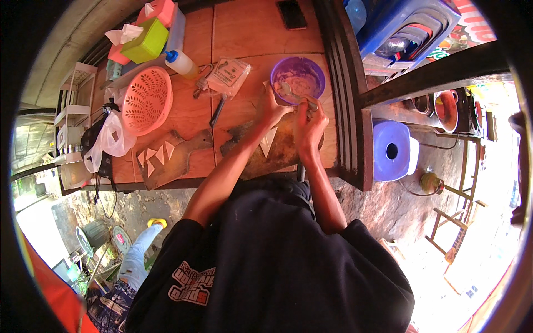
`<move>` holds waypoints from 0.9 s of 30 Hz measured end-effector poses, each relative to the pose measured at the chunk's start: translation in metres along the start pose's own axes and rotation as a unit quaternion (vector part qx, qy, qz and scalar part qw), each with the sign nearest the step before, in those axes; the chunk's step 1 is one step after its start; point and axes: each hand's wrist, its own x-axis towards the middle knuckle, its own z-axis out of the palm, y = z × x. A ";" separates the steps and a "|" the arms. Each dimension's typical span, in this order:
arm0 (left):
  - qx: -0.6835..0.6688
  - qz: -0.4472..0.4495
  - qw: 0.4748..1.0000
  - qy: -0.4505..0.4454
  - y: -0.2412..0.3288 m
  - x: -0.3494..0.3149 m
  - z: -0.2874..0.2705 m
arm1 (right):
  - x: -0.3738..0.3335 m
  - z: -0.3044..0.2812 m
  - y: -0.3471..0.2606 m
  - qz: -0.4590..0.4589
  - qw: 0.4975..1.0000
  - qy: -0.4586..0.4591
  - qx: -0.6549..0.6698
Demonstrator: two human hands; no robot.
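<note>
A purple bowl (274, 72) with a pale, pinkish paste stands on the wooden table. My right hand (311, 123) is closed around the handle of a spoon (286, 89), whose head dips into the paste. My left hand (275, 112) is closed at the bowl's near left side. A pale edge shows by its fingertips, but I cannot make out what it holds. Under my forearms lies a dark, worn board (283, 145) with a pale triangular piece (268, 142) on it. Several similar triangles (160, 155) rest on another wooden board (186, 151) to the left.
Left of the bowl are a clear plastic packet (228, 76), a dark-handled knife (217, 111) and a squeeze bottle (182, 65). Farther left stand a pink basket (147, 101), a green tissue box (145, 41) and a white plastic bag (111, 141). A phone (292, 14) lies at the far edge. Another person's leg (139, 251) shows lower left.
</note>
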 end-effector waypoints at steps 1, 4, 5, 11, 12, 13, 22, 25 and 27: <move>0.013 -0.020 1.000 -0.007 0.000 0.001 0.000 | 0.001 0.000 0.001 0.013 1.000 0.005 0.015; -0.014 -0.014 1.000 -0.021 -0.003 0.003 0.001 | 0.004 0.005 0.009 0.015 0.998 0.035 0.058; -0.002 -0.004 1.000 -0.004 -0.004 0.002 0.002 | 0.005 0.006 0.014 0.006 0.997 0.047 0.068; 0.008 0.004 1.000 0.019 0.001 0.000 0.002 | 0.011 0.011 0.036 0.075 0.986 0.060 0.135; 0.010 0.002 1.000 0.018 0.001 -0.001 0.002 | 0.011 0.009 0.037 0.076 0.980 0.056 0.176; 0.011 0.006 1.000 0.022 0.001 -0.001 0.003 | 0.012 0.008 0.038 0.101 0.971 0.053 0.210; 0.078 -0.049 0.995 0.046 -0.048 -0.002 0.003 | 0.019 -0.012 0.029 0.208 0.898 0.046 0.386; -0.112 -0.045 0.990 0.070 -0.036 -0.006 -0.029 | 0.019 -0.025 0.015 0.174 0.906 0.031 0.384; -0.213 -0.117 0.968 0.056 -0.013 -0.023 -0.062 | 0.016 -0.033 0.000 0.146 0.921 0.005 0.362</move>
